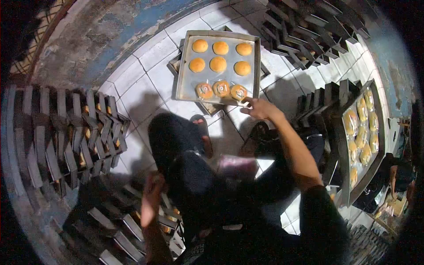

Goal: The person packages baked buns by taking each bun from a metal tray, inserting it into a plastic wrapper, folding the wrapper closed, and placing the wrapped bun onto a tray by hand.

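The right hand (259, 109) is at a wrapped bun (239, 92) in the near right corner of the tray (190, 84). The blurry left hand (153, 183) is far away, beside a leg (164, 141). I can't tell if either grips.

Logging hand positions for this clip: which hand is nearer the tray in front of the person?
Right. The right hand is at the tray's near right corner, by a wrapped bun; the left hand is farther off, beside the person's left leg.
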Demonstrator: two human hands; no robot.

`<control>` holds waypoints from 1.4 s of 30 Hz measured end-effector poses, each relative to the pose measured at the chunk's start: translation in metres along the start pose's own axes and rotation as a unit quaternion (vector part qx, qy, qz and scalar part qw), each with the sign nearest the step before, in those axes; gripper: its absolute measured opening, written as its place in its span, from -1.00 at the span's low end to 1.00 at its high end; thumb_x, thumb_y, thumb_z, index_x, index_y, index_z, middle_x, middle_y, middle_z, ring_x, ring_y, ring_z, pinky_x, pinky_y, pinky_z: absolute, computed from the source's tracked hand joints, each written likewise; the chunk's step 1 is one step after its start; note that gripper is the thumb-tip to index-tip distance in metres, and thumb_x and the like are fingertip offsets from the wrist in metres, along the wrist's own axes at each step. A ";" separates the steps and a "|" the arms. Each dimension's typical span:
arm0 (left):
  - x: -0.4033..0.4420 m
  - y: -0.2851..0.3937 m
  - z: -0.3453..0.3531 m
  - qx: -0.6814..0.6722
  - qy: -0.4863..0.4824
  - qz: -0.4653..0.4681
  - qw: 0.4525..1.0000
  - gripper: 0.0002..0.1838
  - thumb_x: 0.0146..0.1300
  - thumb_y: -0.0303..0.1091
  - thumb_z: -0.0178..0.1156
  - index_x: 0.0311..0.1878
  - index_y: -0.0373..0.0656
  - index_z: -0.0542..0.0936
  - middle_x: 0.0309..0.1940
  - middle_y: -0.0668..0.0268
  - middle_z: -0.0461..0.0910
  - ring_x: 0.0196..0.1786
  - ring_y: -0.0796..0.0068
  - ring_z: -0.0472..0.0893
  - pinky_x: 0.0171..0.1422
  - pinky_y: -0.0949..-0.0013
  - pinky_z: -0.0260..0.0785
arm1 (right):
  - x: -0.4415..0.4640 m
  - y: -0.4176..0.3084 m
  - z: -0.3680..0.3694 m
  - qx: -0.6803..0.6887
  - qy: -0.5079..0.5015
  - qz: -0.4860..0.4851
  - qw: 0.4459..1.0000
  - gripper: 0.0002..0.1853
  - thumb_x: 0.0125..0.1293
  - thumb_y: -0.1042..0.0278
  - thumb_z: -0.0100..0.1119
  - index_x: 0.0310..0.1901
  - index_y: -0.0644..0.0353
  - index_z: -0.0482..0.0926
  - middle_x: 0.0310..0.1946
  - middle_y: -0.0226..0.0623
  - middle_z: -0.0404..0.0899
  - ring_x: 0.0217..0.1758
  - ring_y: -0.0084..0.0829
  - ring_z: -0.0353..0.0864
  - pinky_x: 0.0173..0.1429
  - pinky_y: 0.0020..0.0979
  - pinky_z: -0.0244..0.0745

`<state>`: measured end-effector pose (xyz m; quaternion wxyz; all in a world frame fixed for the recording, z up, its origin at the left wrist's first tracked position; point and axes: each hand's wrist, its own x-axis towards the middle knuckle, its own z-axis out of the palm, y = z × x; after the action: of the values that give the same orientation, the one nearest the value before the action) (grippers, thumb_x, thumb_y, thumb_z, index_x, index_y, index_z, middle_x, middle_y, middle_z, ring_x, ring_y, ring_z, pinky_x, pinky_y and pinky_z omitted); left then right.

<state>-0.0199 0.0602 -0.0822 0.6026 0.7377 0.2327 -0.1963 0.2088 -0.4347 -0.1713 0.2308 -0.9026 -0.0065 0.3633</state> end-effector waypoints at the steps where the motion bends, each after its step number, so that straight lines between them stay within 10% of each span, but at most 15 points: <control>1: -0.005 0.027 0.004 -0.066 -0.001 0.001 0.998 -0.57 0.56 -0.26 0.24 0.36 -0.18 0.44 0.19 0.17 0.54 0.22 0.35 0.55 0.32 0.21 0.44 | -0.025 -0.009 -0.013 -0.209 0.034 -0.030 0.977 -0.19 0.43 -0.33 0.28 0.49 0.09 0.44 -0.01 0.07 0.78 0.09 -0.05 0.80 0.08 -0.14 0.72; 5: -0.007 0.088 0.017 -0.256 0.096 0.154 0.949 -0.56 0.55 -0.19 0.25 0.37 -0.14 0.52 0.51 0.15 0.43 0.48 0.32 0.49 0.48 0.20 0.43 | -0.121 -0.028 -0.032 -0.319 0.405 -0.152 0.843 -0.31 0.42 -0.14 0.34 0.39 0.16 0.47 -0.07 0.02 0.78 -0.08 -0.04 0.82 0.08 -0.08 0.74; 8: 0.006 0.070 0.018 -0.130 0.145 0.198 0.961 -0.58 0.49 -0.23 0.28 0.33 -0.12 0.56 0.53 0.18 0.40 0.48 0.23 0.49 0.50 0.11 0.40 | -0.194 -0.069 -0.024 -0.116 0.228 -0.097 0.962 -0.38 0.37 -0.02 0.38 0.34 0.15 0.52 0.00 0.04 0.76 -0.04 -0.04 0.81 0.09 -0.08 0.74; 9: 0.005 0.073 0.026 -0.089 0.161 0.212 0.960 -0.59 0.47 -0.25 0.30 0.32 -0.11 0.58 0.54 0.19 0.39 0.49 0.20 0.49 0.51 0.07 0.39 | -0.195 -0.059 -0.001 -0.268 0.360 -0.234 0.863 -0.44 0.24 0.11 0.41 0.22 0.24 0.62 -0.03 -0.16 0.74 -0.11 -0.01 0.81 0.00 -0.07 0.74; 11: -0.022 0.108 0.079 0.470 0.048 0.413 0.779 -0.50 0.37 -0.38 0.33 0.38 -0.05 0.56 0.52 0.11 0.39 0.52 0.01 0.43 0.58 -0.09 0.29 | -0.213 -0.063 0.037 -0.193 0.229 -0.236 0.925 -0.50 0.34 -0.06 0.36 0.05 0.24 0.66 -0.16 -0.10 0.75 -0.22 -0.01 0.81 -0.08 0.00 0.70; 15: 0.012 0.068 0.053 0.479 -0.043 0.346 0.806 -0.44 0.33 -0.43 0.33 0.41 -0.04 0.55 0.50 -0.02 0.37 0.52 -0.16 0.36 0.61 -0.19 0.20 | -0.218 -0.051 0.123 -0.343 0.061 -0.185 0.919 -0.53 0.52 -0.16 0.11 -0.13 0.16 0.69 -0.24 -0.15 0.75 -0.25 -0.24 0.78 -0.17 -0.21 0.61; 18: -0.008 0.100 0.045 0.525 0.217 0.355 0.742 -0.41 0.32 -0.44 0.33 0.44 -0.02 0.53 0.47 -0.05 0.38 0.50 -0.16 0.37 0.61 -0.16 0.18 | -0.224 -0.033 0.184 -0.402 0.132 -0.224 0.878 -0.73 0.46 0.11 0.11 -0.11 0.12 0.67 -0.21 -0.27 0.71 -0.10 -0.31 0.69 -0.15 -0.21 0.51; 21: -0.036 0.119 0.048 0.399 0.303 0.394 0.771 -0.48 0.41 -0.41 0.25 0.43 -0.14 0.51 0.49 0.02 0.39 0.54 -0.04 0.37 0.63 -0.04 0.17 | -0.221 -0.036 0.200 -0.453 0.127 -0.288 0.834 -0.67 0.40 0.14 0.18 0.00 0.20 0.67 -0.18 -0.27 0.72 -0.10 -0.28 0.70 -0.13 -0.22 0.54; 24: -0.066 0.107 0.073 0.096 0.058 0.316 0.942 -0.19 0.29 -0.46 0.34 0.61 -0.04 0.28 0.56 0.02 0.29 0.61 0.03 0.28 0.68 -0.07 0.13 | -0.234 -0.081 0.137 -0.134 -0.073 -0.218 0.964 -0.75 0.35 0.29 0.26 -0.04 0.18 0.80 0.18 -0.01 0.67 0.15 0.04 0.65 0.29 0.04 0.53; 27: -0.075 0.083 0.118 -0.050 -0.130 0.156 0.978 -0.04 0.37 -0.36 0.35 0.72 0.04 0.03 0.63 0.02 0.17 0.66 0.04 0.22 0.73 -0.08 0.04 | -0.247 -0.085 0.082 0.059 0.119 -0.307 0.942 -0.80 0.39 0.26 0.32 -0.14 0.16 0.83 0.26 0.02 0.64 0.25 0.09 0.62 0.42 0.02 0.47; 30: -0.076 0.064 0.159 -0.270 -0.191 0.026 0.943 -0.02 0.51 -0.26 0.24 0.78 0.10 -0.18 0.71 0.03 0.06 0.70 -0.02 0.16 0.72 -0.17 -0.03 | -0.265 -0.097 0.022 0.197 0.112 -0.305 0.925 -0.75 0.49 0.22 0.32 -0.18 0.25 0.81 0.41 0.11 0.54 0.39 0.06 0.57 0.47 -0.07 0.42; 33: -0.060 0.070 0.170 -0.474 -0.335 -0.130 0.804 -0.44 0.63 -0.28 0.13 0.58 -0.23 0.33 0.41 -0.07 0.53 0.38 0.06 0.61 0.45 -0.10 0.50 | -0.266 -0.100 0.010 0.286 0.110 -0.328 0.894 -0.79 0.45 0.27 0.38 -0.17 0.26 0.80 0.45 0.09 0.51 0.39 0.00 0.59 0.44 -0.13 0.43; 38: -0.039 0.100 0.154 -0.179 -0.142 0.072 0.971 -0.71 0.59 -0.34 0.20 0.10 -0.42 0.69 -0.15 0.12 0.80 -0.20 0.42 0.81 -0.16 0.43 0.71 | -0.250 -0.097 -0.006 0.511 0.241 -0.175 0.807 -0.49 0.25 0.64 0.53 -0.53 0.09 0.27 -0.35 -0.25 0.69 -0.03 -0.47 0.75 -0.01 -0.43 0.63; 42: -0.018 0.113 0.129 -0.097 -0.080 0.078 0.989 -0.75 0.51 -0.34 0.30 -0.05 -0.41 0.73 -0.23 0.10 0.80 -0.16 0.38 0.82 -0.14 0.40 0.73 | -0.219 -0.094 0.000 0.520 0.226 -0.210 0.796 -0.64 0.30 0.62 0.50 -0.37 0.15 0.40 -0.35 -0.29 0.67 -0.12 -0.52 0.74 -0.06 -0.49 0.62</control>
<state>0.0299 -0.0872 -0.0076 0.7017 0.6735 0.1433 -0.1832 0.0618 -0.3902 0.0110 0.7310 -0.6796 0.0468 0.0400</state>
